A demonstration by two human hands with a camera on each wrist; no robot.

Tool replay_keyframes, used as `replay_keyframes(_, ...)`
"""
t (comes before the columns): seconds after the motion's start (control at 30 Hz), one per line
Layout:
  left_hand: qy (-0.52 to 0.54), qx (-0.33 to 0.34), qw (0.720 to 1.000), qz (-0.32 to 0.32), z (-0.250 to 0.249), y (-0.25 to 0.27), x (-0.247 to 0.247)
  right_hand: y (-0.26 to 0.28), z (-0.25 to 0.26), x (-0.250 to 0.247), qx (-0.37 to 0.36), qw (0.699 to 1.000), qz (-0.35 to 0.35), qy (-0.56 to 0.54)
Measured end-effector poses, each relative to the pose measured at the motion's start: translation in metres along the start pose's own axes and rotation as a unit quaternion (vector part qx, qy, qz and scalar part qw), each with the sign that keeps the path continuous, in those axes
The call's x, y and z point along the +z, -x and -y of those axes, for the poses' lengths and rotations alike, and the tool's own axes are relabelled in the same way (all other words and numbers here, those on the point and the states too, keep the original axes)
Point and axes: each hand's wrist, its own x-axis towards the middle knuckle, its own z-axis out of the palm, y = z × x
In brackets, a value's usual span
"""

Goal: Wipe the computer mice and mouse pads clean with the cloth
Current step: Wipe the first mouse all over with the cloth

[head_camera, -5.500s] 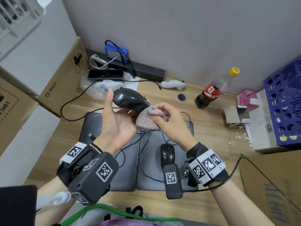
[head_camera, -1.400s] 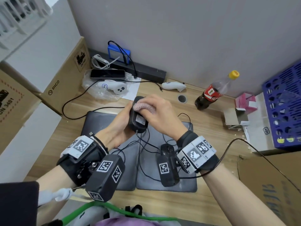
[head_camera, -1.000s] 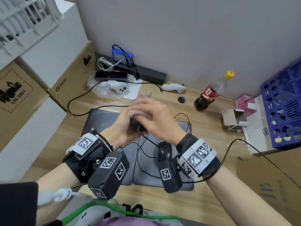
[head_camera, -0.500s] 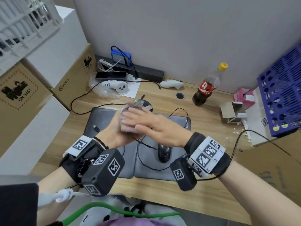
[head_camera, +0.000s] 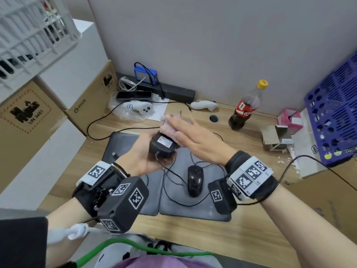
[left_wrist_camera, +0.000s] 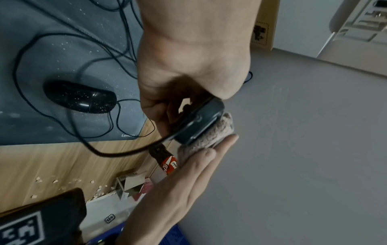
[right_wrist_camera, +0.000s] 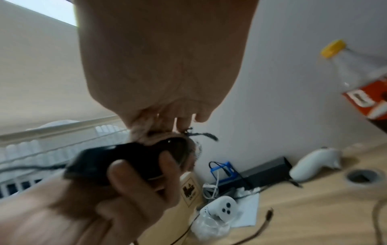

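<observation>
Landmark: right mouse pad (head_camera: 195,206), grey, speckled with crumbs, lying on the wooden desk (head_camera: 241,238).
Held mouse (head_camera: 162,147): black, wired, raised above the far edge of the right mouse pad, underside with its white label turned up toward the head camera.
Left hand (head_camera: 139,157): fingers curled round the held mouse, cupping it from below.
Right hand (head_camera: 195,140): fingers straight and flat, pressing the pink cloth (head_camera: 170,128) against the underside of the held mouse; blurred at the fingertips.
Cloth: sandwiched between the flat right hand and the mouse, above the far edge of the right mouse pad; a loose thread hangs from it in the right wrist view.
Second mouse (head_camera: 195,179): black, dusted with white specks, resting on the right mouse pad near its middle.
Left mouse pad (head_camera: 123,144): darker, touching the right mouse pad along their shared edge.
Cable (head_camera: 170,171): runs from the held mouse down onto the right mouse pad, looping round the second mouse.
Cola bottle (head_camera: 245,111): upright, beyond the right mouse pad.
Risk, cloth: held by flat pressure only, so a fast stroke could let it slide off.
Risk, cable: lifting the held mouse higher may tug the loops and drag the second mouse.
Risk, crumbs: wiped debris likely drops back onto the pad below.
</observation>
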Motion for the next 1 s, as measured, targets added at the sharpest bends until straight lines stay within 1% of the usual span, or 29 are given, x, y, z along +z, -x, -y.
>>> replay_keyframes(0.03,0.001,0.004,1.000,-0.001,0.000,0.000,0.003,-0.001,0.004,-0.001,0.015,1.000,-0.006,0.009)
replay_keyframes(0.07,0.018,0.005,1.000,-0.001,-0.002,0.000,0.006,-0.001,0.013,0.002,-0.004,1.000,-0.014,0.025)
replay_keyframes(0.1,0.036,0.002,0.999,-0.003,-0.005,-0.002,0.006,0.000,0.020,0.008,-0.039,0.998,-0.009,0.038)
replay_keyframes(0.13,0.057,-0.001,0.998,-0.004,-0.007,-0.004,0.005,0.004,0.024,0.014,-0.069,0.997,0.004,0.042)
replay_keyframes(0.17,0.073,-0.006,0.997,-0.008,-0.007,-0.004,0.004,0.010,0.026,0.018,-0.081,0.996,0.026,0.040)
replay_keyframes(0.2,0.069,-0.007,0.998,-0.011,-0.007,-0.005,0.003,0.013,0.020,0.018,-0.081,0.995,0.041,0.035)
replay_keyframes(0.23,0.057,-0.008,0.998,-0.003,-0.007,-0.002,0.006,0.016,0.013,0.013,-0.073,0.996,0.041,0.031)
replay_keyframes(0.3,0.012,0.003,1.000,0.024,-0.002,0.002,0.014,0.014,-0.003,0.001,-0.024,0.999,0.016,0.029)
replay_keyframes(0.33,-0.004,0.008,1.000,0.029,0.000,0.003,0.017,0.013,-0.007,-0.005,-0.001,1.000,0.000,0.029)
replay_keyframes(0.4,-0.015,0.006,1.000,0.014,0.001,0.005,0.022,0.010,-0.003,-0.007,0.011,0.999,-0.016,0.037)
replay_keyframes(0.43,-0.006,0.009,1.000,-0.001,0.000,0.005,0.024,0.010,0.005,-0.004,-0.002,0.999,-0.013,0.046)
replay_keyframes(0.5,0.041,0.012,0.999,-0.014,-0.001,0.004,0.025,0.017,0.019,0.009,-0.052,0.997,0.010,0.062)
replay_keyframes(0.57,0.048,0.014,0.999,-0.010,0.000,0.004,0.023,0.027,0.019,0.014,-0.084,0.994,0.029,0.057)
replay_keyframes(0.6,0.037,0.013,0.999,0.005,0.002,0.005,0.023,0.029,0.012,0.009,-0.077,0.995,0.029,0.052)
replay_keyframes(0.67,-0.011,0.007,1.000,0.026,0.006,0.009,0.025,0.030,-0.007,-0.004,-0.032,0.998,0.016,0.047)
replay_keyframes(0.73,-0.032,0.000,0.999,0.020,0.008,0.007,0.028,0.028,-0.013,-0.010,0.011,0.998,-0.001,0.055)
replay_keyframes(0.8,-0.011,0.004,1.000,0.004,0.007,0.006,0.032,0.023,0.001,0.000,0.033,0.994,-0.027,0.102)
replay_keyframes(0.87,0.038,0.011,0.999,-0.007,0.004,0.003,0.031,0.024,0.021,0.019,0.004,0.993,-0.034,0.115)
replay_keyframes(0.9,0.055,0.010,0.998,-0.002,0.003,0.002,0.029,0.028,0.024,0.026,-0.022,0.994,-0.021,0.104)
replay_keyframes(0.93,0.057,0.001,0.998,0.000,0.002,0.003,0.028,0.034,0.024,0.027,-0.043,0.995,-0.005,0.090)
replay_keyframes(0.97,0.037,-0.007,0.999,0.005,0.002,0.004,0.028,0.039,0.016,0.024,-0.049,0.996,0.007,0.072)
replay_keyframes(1.0,0.007,-0.010,1.000,0.013,0.004,0.006,0.029,0.042,0.006,0.018,-0.040,0.998,0.008,0.057)
